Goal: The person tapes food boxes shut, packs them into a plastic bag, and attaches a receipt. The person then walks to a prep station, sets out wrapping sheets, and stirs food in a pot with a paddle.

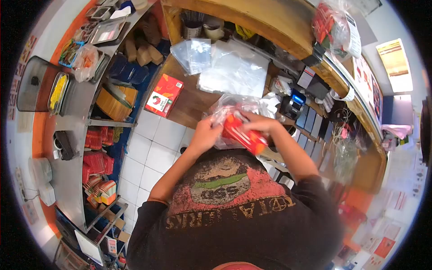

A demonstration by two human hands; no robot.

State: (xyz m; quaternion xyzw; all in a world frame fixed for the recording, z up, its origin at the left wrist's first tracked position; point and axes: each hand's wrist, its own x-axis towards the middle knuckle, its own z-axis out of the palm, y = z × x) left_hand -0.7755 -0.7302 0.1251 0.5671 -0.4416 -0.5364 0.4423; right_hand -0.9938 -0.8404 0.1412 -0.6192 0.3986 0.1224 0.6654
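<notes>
In front of my chest, my left hand (207, 134) is closed on the edge of a clear plastic bag (243, 100). My right hand (261, 124) grips a red box (245, 135) with orange and white marks, blurred by motion. The box is tilted and lies against the bag's near side; whether part of it is inside I cannot tell. More red shows through the plastic between my hands. A similar red box (164, 96) with a white label rests on the left end of the wooden counter (189, 105).
Flat clear bags (236, 67) are stacked on the counter beyond my hands. A card terminal (294, 104) and a cash drawer (310, 123) sit to the right. Steel shelving (67, 148) with red packets (96, 164) runs along the left. A wooden ledge (252, 15) borders the far side.
</notes>
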